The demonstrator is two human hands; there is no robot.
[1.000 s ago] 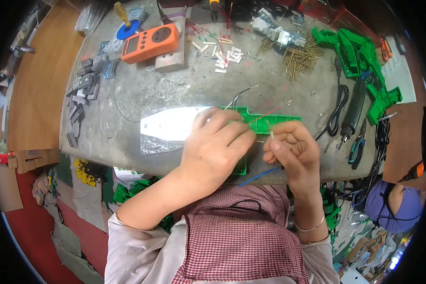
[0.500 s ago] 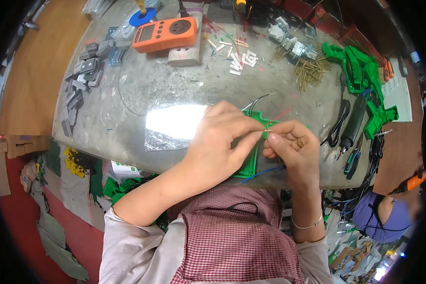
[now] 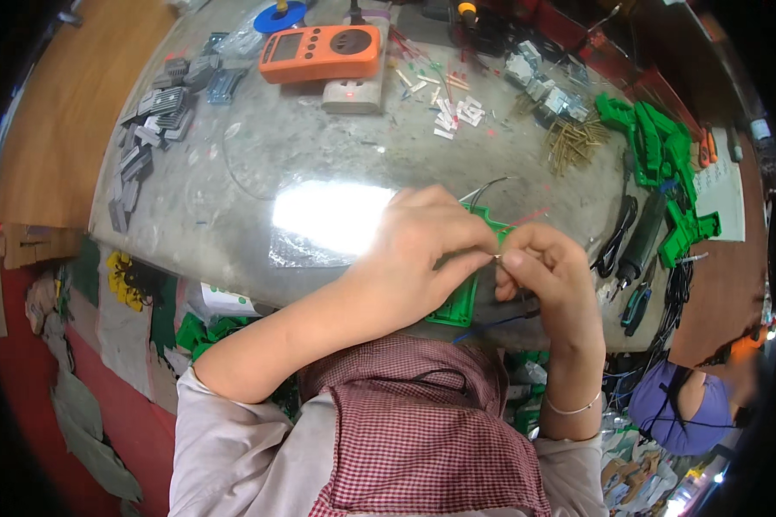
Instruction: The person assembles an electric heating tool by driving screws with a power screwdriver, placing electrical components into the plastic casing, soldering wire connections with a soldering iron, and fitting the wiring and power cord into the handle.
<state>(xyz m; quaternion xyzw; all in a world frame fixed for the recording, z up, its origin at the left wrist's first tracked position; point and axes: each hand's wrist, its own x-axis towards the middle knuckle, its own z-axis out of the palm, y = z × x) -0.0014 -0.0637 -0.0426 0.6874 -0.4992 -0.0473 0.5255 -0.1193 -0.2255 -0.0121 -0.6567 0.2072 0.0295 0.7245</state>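
Over the near part of the workbench my two hands meet fingertip to fingertip. My left hand (image 3: 427, 250) is closed in a pinch on the thin, bare copper-coloured end of a wire (image 3: 497, 257). Pinching that same spot from the other side is my right hand (image 3: 545, 267), its fingers curled. Below them lies a green plastic housing (image 3: 454, 310), partly hidden by my left hand. A red wire (image 3: 528, 218) and a black wire (image 3: 485, 189) stick out beyond the fingers, and a blue wire (image 3: 491, 327) runs under my right wrist. Which wire the pinched end belongs to is hidden.
An orange multimeter (image 3: 321, 53) rests on a power strip (image 3: 353, 96). Grey metal heat sinks (image 3: 165, 102) lie left; white pieces (image 3: 457, 114), brass screws (image 3: 575, 142) and more green housings (image 3: 660, 142) lie further off. At right are a soldering iron (image 3: 642, 237) and cutters (image 3: 637, 308).
Both hands have shifted slightly right and nearer in the picture, still pinching together. Less of the wire end shows between the fingertips. The whole view has moved a little.
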